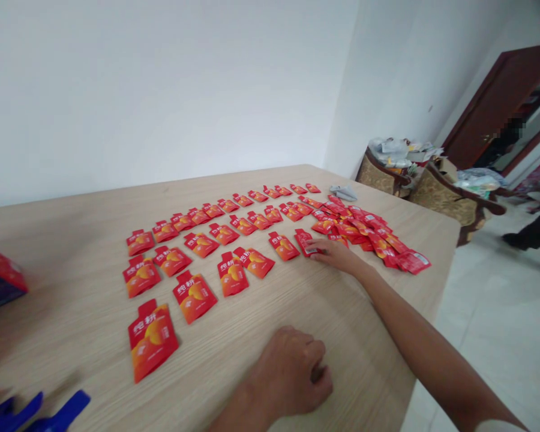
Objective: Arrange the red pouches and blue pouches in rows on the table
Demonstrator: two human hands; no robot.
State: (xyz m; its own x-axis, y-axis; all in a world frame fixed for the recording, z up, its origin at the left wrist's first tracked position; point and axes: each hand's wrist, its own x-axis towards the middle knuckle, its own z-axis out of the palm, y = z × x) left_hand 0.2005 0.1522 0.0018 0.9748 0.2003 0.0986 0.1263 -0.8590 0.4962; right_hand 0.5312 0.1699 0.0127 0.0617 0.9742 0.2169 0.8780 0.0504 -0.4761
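Observation:
My right hand (335, 252) reaches across the table with its fingers on a small red pouch (302, 239), which shows its printed back and lies at the right end of the front row. The hand hides part of another pouch (338, 238) beside it. Near the table's front, my left hand (292, 372) is curled into a loose fist, with nothing visible in it. Rows of red-and-orange pouches with fruit pictures, such as the nearest one (153, 337), lie face up to the left. A heap of similar pouches (364, 228) spreads out to the right.
The wooden table (234, 318) stands against a white wall. A grey bag (343, 192) lies near its far right corner. At the left are a red box (0, 276) and blue plastic pieces (63, 411). Chairs (380, 174) loaded with bags stand beyond; a person's leg (533, 231) shows at right.

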